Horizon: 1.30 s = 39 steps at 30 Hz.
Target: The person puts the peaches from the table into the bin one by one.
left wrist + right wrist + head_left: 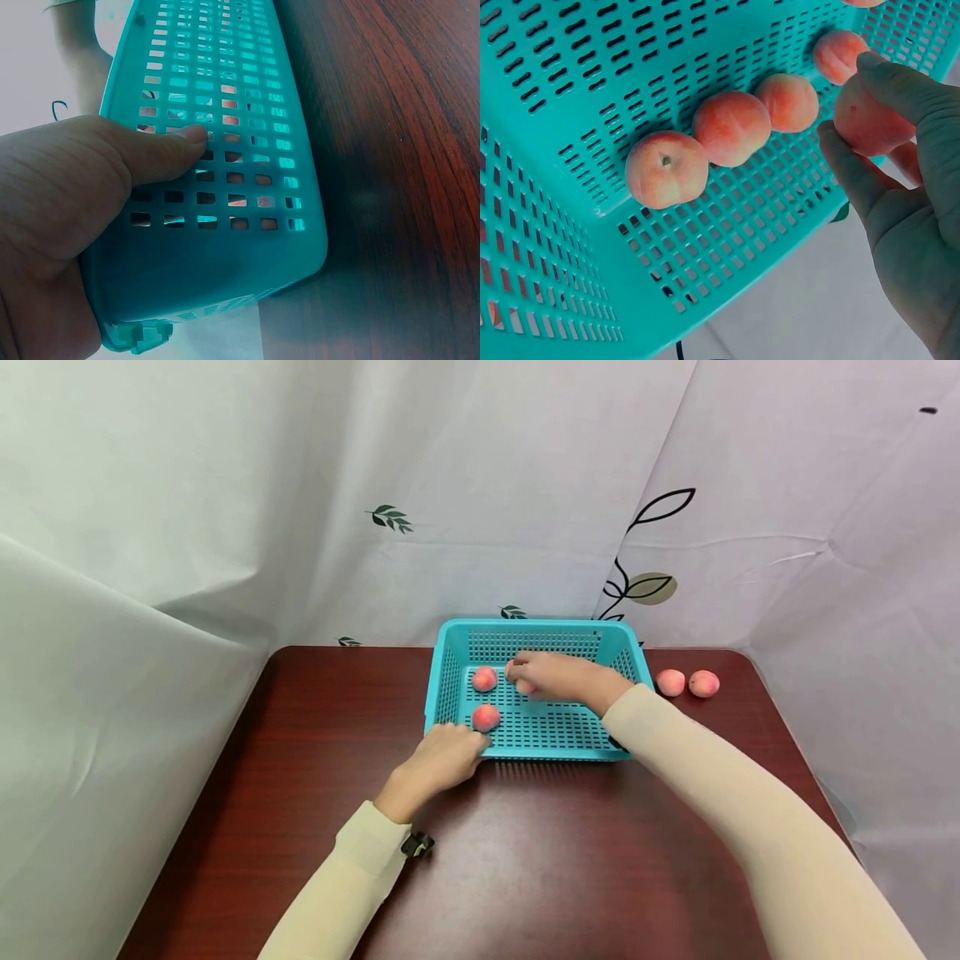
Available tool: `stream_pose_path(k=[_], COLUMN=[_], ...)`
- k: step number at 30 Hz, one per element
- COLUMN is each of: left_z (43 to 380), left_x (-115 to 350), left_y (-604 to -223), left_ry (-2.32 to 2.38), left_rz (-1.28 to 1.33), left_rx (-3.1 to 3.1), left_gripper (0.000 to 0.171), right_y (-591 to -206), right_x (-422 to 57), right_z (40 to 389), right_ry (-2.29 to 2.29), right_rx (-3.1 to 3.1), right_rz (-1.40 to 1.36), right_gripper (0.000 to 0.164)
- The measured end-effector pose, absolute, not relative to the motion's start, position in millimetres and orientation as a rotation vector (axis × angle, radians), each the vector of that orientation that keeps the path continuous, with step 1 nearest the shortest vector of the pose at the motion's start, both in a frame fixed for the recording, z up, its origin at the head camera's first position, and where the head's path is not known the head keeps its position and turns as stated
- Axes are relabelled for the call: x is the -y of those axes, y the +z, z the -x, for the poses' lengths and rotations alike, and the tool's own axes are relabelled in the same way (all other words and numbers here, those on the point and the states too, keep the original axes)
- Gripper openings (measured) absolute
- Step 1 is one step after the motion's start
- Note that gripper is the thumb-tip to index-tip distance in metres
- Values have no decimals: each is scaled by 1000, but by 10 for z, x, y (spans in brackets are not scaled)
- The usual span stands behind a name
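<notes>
A turquoise perforated plastic basket (555, 753) stands on the table against the back wall. My left hand (446, 756) grips its front left rim; in the left wrist view the thumb (169, 154) presses on the outer wall, while the fingers on the inner side are hidden. Over the inside of the basket, my right hand (558, 677) holds a pinkish-orange peach (870, 116) between thumb and fingers. Several more peaches lie on the basket floor, among them one peach (484, 678) at the left and another peach (486, 717) close to my left hand.
Two peaches, one (671, 682) nearer the basket and the other peach (704, 683) farther right, lie on the dark reddish wood table (570, 860). A white cloth with leaf prints (510, 485) hangs behind and at both sides.
</notes>
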State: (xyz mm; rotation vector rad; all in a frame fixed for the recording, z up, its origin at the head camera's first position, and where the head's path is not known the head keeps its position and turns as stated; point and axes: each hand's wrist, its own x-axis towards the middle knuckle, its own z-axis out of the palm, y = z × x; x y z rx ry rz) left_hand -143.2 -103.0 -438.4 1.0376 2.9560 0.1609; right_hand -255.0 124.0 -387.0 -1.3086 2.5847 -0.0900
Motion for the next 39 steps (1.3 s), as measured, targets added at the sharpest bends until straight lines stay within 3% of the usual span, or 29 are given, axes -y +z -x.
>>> stream_pose_path(k=[6,11,20,31,39], left_z=[1429,1430,1441,1440,1444], left_x=[1033,1025,1028,1039,1047], left_y=[-4384,-4397,-4390,-4398,-4410], left_ry=[168,195,174,172,184], left_rz=[-1037,-1045,-1032,-1030,-1038], left_rx=[-2969,-2962,-2964,-2958,-2958], left_gripper=[29,29,30,33,31], right_y=[-3949,-4017,-4085,-4118,-4159], right_x=[-1161,-1075,-960,-848,-849], right_z=[2603,2611,2667,2667,2663], right_ry=[-44,5,208,174,182], right_rx=[-2531,-2456,-2403,-2354,-2353], right_rz=[1225,1130,1089,989,902], right_gripper=[17,17,38,20,32])
